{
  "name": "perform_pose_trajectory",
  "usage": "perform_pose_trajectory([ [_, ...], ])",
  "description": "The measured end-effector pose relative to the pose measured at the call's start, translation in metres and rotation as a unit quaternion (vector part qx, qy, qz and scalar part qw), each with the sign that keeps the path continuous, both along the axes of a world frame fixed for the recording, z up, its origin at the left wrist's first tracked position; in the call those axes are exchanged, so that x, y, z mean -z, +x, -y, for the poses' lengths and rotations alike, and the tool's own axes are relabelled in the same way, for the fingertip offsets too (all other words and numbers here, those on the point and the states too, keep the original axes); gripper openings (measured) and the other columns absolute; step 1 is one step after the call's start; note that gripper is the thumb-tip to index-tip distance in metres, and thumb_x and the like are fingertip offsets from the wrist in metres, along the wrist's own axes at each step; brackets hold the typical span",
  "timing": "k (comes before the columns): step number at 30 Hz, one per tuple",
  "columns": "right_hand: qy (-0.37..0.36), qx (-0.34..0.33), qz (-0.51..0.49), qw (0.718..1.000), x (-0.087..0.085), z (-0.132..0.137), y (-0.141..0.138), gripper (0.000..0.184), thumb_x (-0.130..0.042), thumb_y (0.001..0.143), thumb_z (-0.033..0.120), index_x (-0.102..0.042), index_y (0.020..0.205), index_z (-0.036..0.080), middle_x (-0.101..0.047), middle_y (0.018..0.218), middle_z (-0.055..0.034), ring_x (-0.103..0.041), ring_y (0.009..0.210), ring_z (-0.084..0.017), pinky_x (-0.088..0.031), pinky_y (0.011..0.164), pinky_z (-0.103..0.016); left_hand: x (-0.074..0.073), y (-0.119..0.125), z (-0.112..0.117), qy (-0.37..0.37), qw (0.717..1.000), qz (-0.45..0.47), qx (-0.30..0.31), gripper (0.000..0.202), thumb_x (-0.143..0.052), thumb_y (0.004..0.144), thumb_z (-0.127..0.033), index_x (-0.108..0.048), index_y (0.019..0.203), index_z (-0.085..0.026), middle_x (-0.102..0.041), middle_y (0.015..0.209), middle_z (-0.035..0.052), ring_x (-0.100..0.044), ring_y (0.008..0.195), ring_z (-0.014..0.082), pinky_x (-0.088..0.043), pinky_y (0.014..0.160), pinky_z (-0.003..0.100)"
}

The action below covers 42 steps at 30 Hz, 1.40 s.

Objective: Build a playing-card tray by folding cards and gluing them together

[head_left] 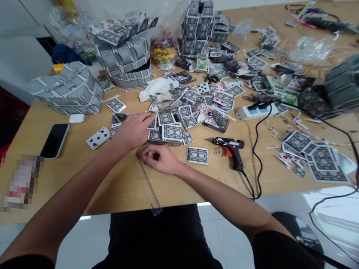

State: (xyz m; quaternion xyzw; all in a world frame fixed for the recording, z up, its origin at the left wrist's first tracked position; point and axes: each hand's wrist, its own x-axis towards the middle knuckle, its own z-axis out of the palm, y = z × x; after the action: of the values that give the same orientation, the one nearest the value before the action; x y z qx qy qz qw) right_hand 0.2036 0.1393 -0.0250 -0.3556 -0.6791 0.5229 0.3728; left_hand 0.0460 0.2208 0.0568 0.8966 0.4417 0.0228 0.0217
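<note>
My left hand (136, 130) lies over a row of playing-card pieces, its fingers stretched out toward a card assembly (172, 133) with patterned backs. Just below that assembly, my right hand (161, 158) rests on the table with thumb and fingers curled together. Whatever is between those fingertips is too small to make out. Beside them is the upper end of a clear ruler (148, 185), which slants down over the table's front edge. A single card (197, 155) lies face down to the right. Near my left forearm is a club card (98, 138), face up.
A hot glue gun (231, 151) lies at right, corded to a power strip (256, 111). Woven card baskets (71, 89) stand at back left. Loose cards (219, 96) cover the middle. A phone (55, 140) lies at left, and a card pile (322, 159) at far right.
</note>
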Motion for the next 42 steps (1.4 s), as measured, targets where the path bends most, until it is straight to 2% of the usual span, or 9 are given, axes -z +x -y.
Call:
perform_pose_trajectory([
  [8,0.007,0.006,0.000,1.000,0.002,0.001,0.000,0.006,-0.070,0.092,0.016,-0.075,0.094,0.015,-0.063,0.061,0.0050,-0.052,0.054,-0.010,-0.040,0.060,-0.023,0.001,0.002,0.007,-0.005,1.000,0.005,-0.005,0.066,-0.047,0.092,-0.008,-0.052,0.158,-0.004,-0.056,0.161,0.0230,-0.052,0.152,0.0342,-0.040,0.128,0.048],
  [11,0.001,0.005,-0.001,1.000,0.001,0.001,0.000,0.005,-0.070,0.092,0.016,-0.074,0.093,0.015,-0.063,0.061,0.0053,-0.053,0.055,-0.010,-0.041,0.061,-0.023,0.003,-0.001,0.006,-0.012,1.000,0.014,0.009,0.067,-0.047,0.091,-0.008,-0.051,0.158,-0.005,-0.052,0.165,0.0236,-0.048,0.156,0.0337,-0.038,0.131,0.050],
  [17,0.004,0.004,-0.006,1.000,-0.001,0.000,0.000,0.005,-0.069,0.092,0.017,-0.073,0.092,0.015,-0.062,0.061,0.0055,-0.051,0.054,-0.010,-0.042,0.062,-0.023,-0.001,-0.007,0.000,-0.022,0.999,0.002,0.029,0.068,-0.051,0.090,-0.014,-0.052,0.157,-0.003,-0.053,0.163,0.0241,-0.052,0.153,0.0344,-0.038,0.131,0.049],
  [23,0.005,0.008,-0.011,1.000,-0.001,0.000,0.000,0.006,-0.068,0.092,0.017,-0.074,0.092,0.015,-0.062,0.062,0.0054,-0.051,0.055,-0.010,-0.041,0.061,-0.023,-0.011,-0.015,-0.005,-0.035,0.999,0.014,0.002,0.065,-0.052,0.090,-0.021,-0.060,0.153,-0.011,-0.057,0.162,0.0167,-0.056,0.150,0.0332,-0.042,0.129,0.049],
  [29,-0.001,0.009,-0.014,1.000,-0.003,0.001,0.000,0.006,-0.069,0.093,0.018,-0.074,0.093,0.015,-0.063,0.063,0.0050,-0.053,0.056,-0.010,-0.042,0.062,-0.024,-0.006,-0.017,-0.004,-0.043,0.999,0.005,0.009,0.067,-0.053,0.088,-0.021,-0.060,0.153,-0.008,-0.058,0.161,0.0184,-0.057,0.149,0.0336,-0.042,0.129,0.049],
  [36,-0.015,0.013,-0.002,1.000,-0.003,0.001,0.000,0.006,-0.070,0.092,0.019,-0.074,0.094,0.015,-0.063,0.064,0.0046,-0.054,0.058,-0.011,-0.042,0.062,-0.023,-0.007,-0.013,0.004,-0.042,0.999,0.000,0.004,0.066,-0.051,0.090,-0.021,-0.056,0.155,-0.007,-0.055,0.163,0.0212,-0.052,0.153,0.0335,-0.034,0.132,0.055],
  [40,-0.014,0.011,0.000,1.000,-0.004,0.001,0.000,0.006,-0.070,0.091,0.019,-0.074,0.093,0.015,-0.064,0.064,0.0043,-0.055,0.058,-0.011,-0.042,0.062,-0.023,-0.004,-0.009,0.005,-0.042,0.999,0.004,0.001,0.067,-0.051,0.091,-0.020,-0.053,0.157,-0.010,-0.055,0.163,0.0197,-0.050,0.155,0.0314,-0.030,0.134,0.055],
  [42,-0.015,0.010,-0.003,1.000,-0.004,0.001,0.000,0.006,-0.070,0.091,0.019,-0.074,0.094,0.015,-0.063,0.064,0.0042,-0.055,0.058,-0.011,-0.043,0.062,-0.024,-0.008,-0.013,0.005,-0.051,0.999,0.019,-0.003,0.067,-0.051,0.090,-0.020,-0.054,0.156,-0.011,-0.055,0.163,0.0192,-0.051,0.154,0.0323,-0.033,0.133,0.055],
])
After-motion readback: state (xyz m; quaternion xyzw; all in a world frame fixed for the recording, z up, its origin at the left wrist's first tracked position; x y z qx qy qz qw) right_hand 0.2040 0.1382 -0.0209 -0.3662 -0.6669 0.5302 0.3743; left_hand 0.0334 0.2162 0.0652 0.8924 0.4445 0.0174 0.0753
